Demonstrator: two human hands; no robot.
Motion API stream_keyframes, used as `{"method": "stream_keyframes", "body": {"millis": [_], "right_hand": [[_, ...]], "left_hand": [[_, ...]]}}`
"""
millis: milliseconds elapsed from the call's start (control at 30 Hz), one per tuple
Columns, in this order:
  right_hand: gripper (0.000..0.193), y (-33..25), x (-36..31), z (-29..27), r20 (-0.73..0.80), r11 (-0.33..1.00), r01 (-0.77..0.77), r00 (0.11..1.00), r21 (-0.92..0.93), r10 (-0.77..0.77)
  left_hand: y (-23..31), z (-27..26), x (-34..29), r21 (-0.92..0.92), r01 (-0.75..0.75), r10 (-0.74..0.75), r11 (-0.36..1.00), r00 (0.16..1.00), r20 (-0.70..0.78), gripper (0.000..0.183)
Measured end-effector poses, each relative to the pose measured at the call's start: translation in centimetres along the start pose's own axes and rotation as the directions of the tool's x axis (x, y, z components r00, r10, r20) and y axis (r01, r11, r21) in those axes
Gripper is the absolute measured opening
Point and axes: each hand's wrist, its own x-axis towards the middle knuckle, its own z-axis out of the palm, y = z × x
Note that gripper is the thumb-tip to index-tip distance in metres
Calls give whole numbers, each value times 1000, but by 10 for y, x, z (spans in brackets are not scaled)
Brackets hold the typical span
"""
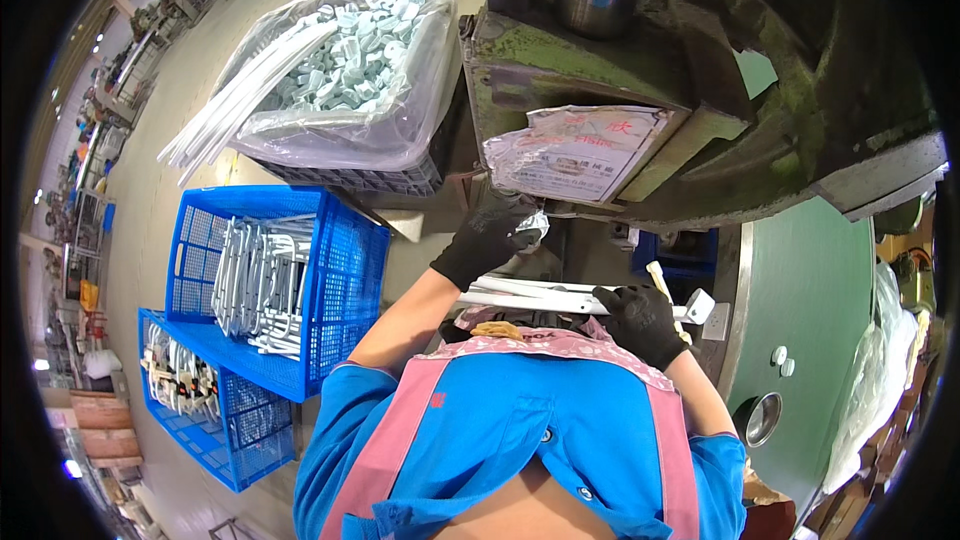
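My left hand (492, 237), in a black glove, is up under the front of the green machine (560, 70). Its fingers are closed on a small silvery piece (534, 228), whose shape is partly hidden. At lap height my right hand (642, 324), also gloved in black, has its fingers bent over several white tubes (540, 297) lying crosswise in front of my apron. Past that hand, a white rounded cap-like end (699, 306) sticks out, along with a thin pale rod (660, 282) pointing up. The machine's working point is mostly hidden.
Left of the machine stands a plastic-lined crate (330, 140) of small pale caps, with long white strips (250, 90) across its edge. Two blue crates (345, 290) below it hold bent white wire parts. At right is a green table (800, 300) with a round metal dish (764, 419).
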Motion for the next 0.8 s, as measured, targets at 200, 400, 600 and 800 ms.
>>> {"method": "stream_keyframes", "body": {"millis": [200, 400, 600, 800], "right_hand": [[46, 9, 28, -30, -16, 994, 100, 995, -36, -100], [51, 11, 61, -34, -252, 981, 168, 950, -95, -187], [44, 13, 92, -13, -258, 973, 217, 947, 83, -189], [41, 21, 121, 12, -244, 927, 273, 947, 258, -211]], "left_hand": [[17, -25, -16, 90, 217, -206, 972, 972, -112, 31], [-2, -104, -88, 88, 364, -360, 927, 931, -56, 23], [3, -107, -116, -441, 560, -676, 701, 719, -162, 29], [-2, -115, -114, -414, 608, -718, 678, 670, -192, 28]]}}
